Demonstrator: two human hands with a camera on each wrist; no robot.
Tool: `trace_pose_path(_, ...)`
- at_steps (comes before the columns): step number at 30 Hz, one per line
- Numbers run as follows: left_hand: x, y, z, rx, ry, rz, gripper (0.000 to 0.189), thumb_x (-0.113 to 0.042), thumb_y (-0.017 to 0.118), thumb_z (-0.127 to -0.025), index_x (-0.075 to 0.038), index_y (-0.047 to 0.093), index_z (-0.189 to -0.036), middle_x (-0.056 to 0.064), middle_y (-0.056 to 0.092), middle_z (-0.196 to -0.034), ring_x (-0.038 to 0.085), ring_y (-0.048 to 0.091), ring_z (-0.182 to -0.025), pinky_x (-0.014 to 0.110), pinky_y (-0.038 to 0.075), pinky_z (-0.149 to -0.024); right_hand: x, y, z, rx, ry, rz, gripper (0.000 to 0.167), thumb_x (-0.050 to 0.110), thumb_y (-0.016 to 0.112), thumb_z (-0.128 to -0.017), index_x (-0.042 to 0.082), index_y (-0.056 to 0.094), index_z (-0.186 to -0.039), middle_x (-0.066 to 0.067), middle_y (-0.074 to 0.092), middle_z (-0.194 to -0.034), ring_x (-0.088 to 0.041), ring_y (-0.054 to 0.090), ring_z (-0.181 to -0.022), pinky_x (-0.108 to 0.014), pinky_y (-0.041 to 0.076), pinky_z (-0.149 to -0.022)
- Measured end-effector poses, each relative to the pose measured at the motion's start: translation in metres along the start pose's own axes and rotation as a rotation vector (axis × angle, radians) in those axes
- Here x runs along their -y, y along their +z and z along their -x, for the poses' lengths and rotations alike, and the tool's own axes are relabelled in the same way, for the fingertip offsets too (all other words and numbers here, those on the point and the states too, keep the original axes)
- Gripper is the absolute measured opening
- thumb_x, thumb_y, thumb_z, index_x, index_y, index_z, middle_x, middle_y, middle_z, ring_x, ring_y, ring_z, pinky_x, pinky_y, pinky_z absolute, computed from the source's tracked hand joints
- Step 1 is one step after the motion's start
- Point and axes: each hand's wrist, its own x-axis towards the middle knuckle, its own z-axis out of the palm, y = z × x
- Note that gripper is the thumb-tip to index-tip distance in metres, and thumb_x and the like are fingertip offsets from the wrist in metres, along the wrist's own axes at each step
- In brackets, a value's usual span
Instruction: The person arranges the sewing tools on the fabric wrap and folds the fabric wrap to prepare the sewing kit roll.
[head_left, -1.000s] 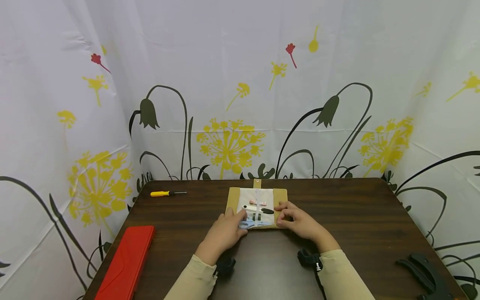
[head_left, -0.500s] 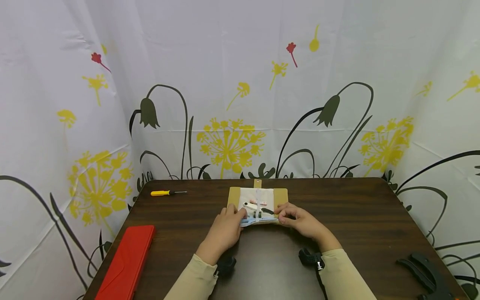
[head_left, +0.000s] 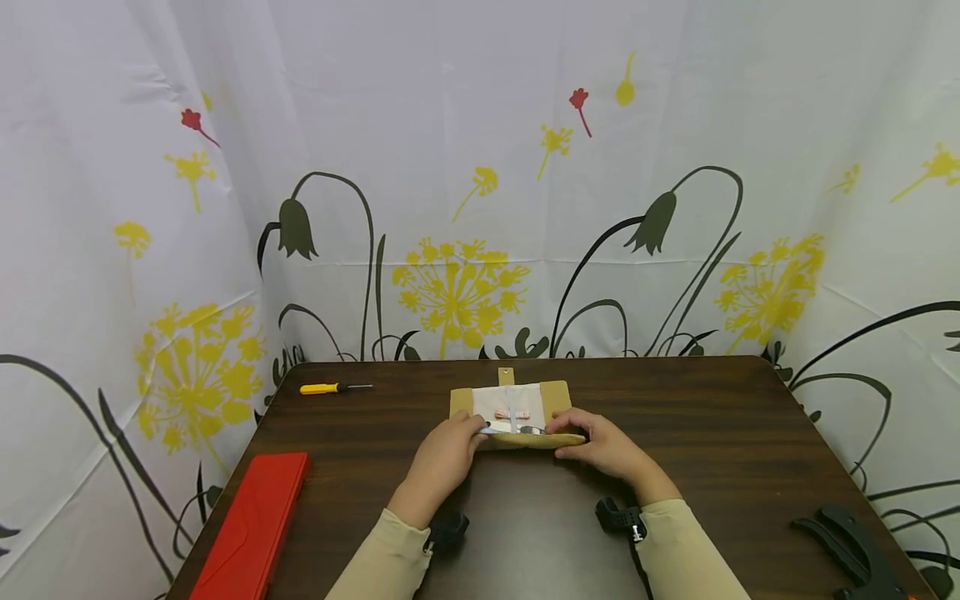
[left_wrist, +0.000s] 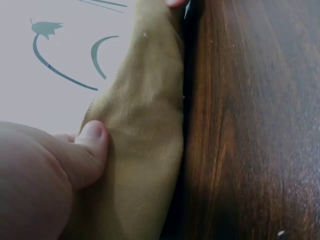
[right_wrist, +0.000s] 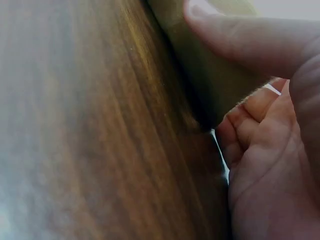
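A small tan fabric case (head_left: 557, 398) lies unfolded near the far edge of the table, with a white lining and a snap tab at its back. A pale strap (head_left: 513, 400) runs down the middle over a small pink-and-white item (head_left: 512, 414). The near flap is raised and partly hides the other contents. My left hand (head_left: 441, 458) pinches the flap's left end; its thumb presses the tan cloth (left_wrist: 140, 130) in the left wrist view. At the right end, my right hand (head_left: 606, 450) holds the flap between thumb and fingers, the thumb (right_wrist: 235, 40) on the outer side.
A yellow-handled screwdriver (head_left: 322, 388) lies at the back left of the dark wood table (head_left: 697, 417). A red flat case (head_left: 251, 525) is at the left edge, and a black curved tool (head_left: 851, 550) at the right front. A flowered curtain surrounds the table.
The near edge of the fabric case has been lifted and tilted up away from me, covering the white-and-black item and the light blue item. Both hands have kept hold of its ends.
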Motion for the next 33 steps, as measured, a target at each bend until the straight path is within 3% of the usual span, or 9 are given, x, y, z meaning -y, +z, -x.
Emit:
trace_pose_path(2,0.0013,0.0002,0.0002,0.001,0.001,0.008,0.017,-0.028,0.07,-0.105,-0.017,0.068,-0.093,-0.002,0.051,-0.082,0.016,0.047,-0.068,0.032,0.042,-0.063,-0.0024,0.0006,-0.0005,-0.029,0.002,0.03,0.026,0.027,0.087,-0.095,0.028,0.079,-0.119,-0.006,0.071,-0.146,-0.031,0.061,-0.142,-0.056,0.043,-0.121)
trace_pose_path(5,0.0027,0.0003,0.0004,-0.013,0.0,0.02,0.017,-0.028,0.068,-0.107,-0.017,0.073,-0.096,-0.003,0.05,-0.083,0.014,0.045,-0.07,0.031,0.042,-0.066,-0.0054,0.001,-0.0009,-0.067,0.01,0.055,0.018,0.032,0.083,-0.098,0.027,0.08,-0.115,-0.001,0.077,-0.126,-0.022,0.067,-0.12,-0.042,0.051,-0.107)
trace_pose_path(9,0.0043,-0.0003,-0.0002,-0.01,-0.016,0.04,0.019,-0.028,0.066,-0.107,-0.016,0.08,-0.101,-0.003,0.05,-0.082,0.013,0.044,-0.069,0.03,0.043,-0.067,-0.0066,0.0011,-0.0005,-0.079,0.015,0.034,0.016,0.036,0.083,-0.098,0.024,0.079,-0.109,0.003,0.074,-0.106,-0.016,0.063,-0.099,-0.029,0.05,-0.093)
trace_pose_path(15,0.0057,-0.0006,-0.0017,0.023,-0.03,0.059,0.023,-0.03,0.066,-0.108,-0.018,0.077,-0.091,0.0,0.063,-0.079,0.015,0.056,-0.069,0.036,0.051,-0.069,-0.0038,0.001,0.0021,-0.072,0.016,-0.034,0.02,0.036,0.087,-0.095,0.024,0.079,-0.108,0.003,0.072,-0.103,-0.017,0.063,-0.097,-0.028,0.05,-0.087)
trace_pose_path(18,0.0055,-0.0009,-0.0027,0.006,-0.034,0.082,0.022,-0.032,0.068,-0.107,-0.021,0.079,-0.091,-0.004,0.072,-0.082,0.013,0.061,-0.071,0.037,0.054,-0.072,-0.0026,0.0012,0.0024,-0.066,0.005,-0.052,0.022,0.035,0.088,-0.094,0.026,0.08,-0.112,0.002,0.073,-0.104,-0.018,0.064,-0.097,-0.028,0.052,-0.085)
trace_pose_path(22,0.0047,-0.0015,-0.0035,-0.033,-0.078,0.16,0.017,-0.037,0.071,-0.104,-0.025,0.08,-0.096,-0.008,0.077,-0.085,0.01,0.058,-0.068,0.032,0.05,-0.067,-0.0023,0.0012,0.0008,-0.057,-0.004,-0.06,0.019,0.035,0.087,-0.095,0.029,0.081,-0.113,0.002,0.074,-0.103,-0.016,0.065,-0.094,-0.027,0.054,-0.083)
trace_pose_path(29,0.0048,-0.0001,-0.0036,-0.047,-0.128,0.223,0.014,-0.036,0.075,-0.1,-0.027,0.072,-0.09,-0.007,0.067,-0.074,0.01,0.048,-0.062,0.028,0.039,-0.059,-0.0023,0.0004,-0.0008,-0.028,-0.013,-0.056,0.014,0.035,0.085,-0.097,0.024,0.08,-0.105,0.003,0.071,-0.093,-0.012,0.062,-0.086,-0.026,0.052,-0.077)
trace_pose_path(33,0.0063,0.0028,-0.0051,-0.054,-0.112,0.207,0.016,-0.033,0.077,-0.098,-0.027,0.073,-0.084,-0.008,0.068,-0.083,0.009,0.05,-0.069,0.028,0.044,-0.066,-0.0032,0.0003,-0.001,-0.004,-0.001,-0.074,0.014,0.034,0.083,-0.098,0.021,0.079,-0.101,0.004,0.068,-0.089,-0.011,0.061,-0.084,-0.026,0.051,-0.077)
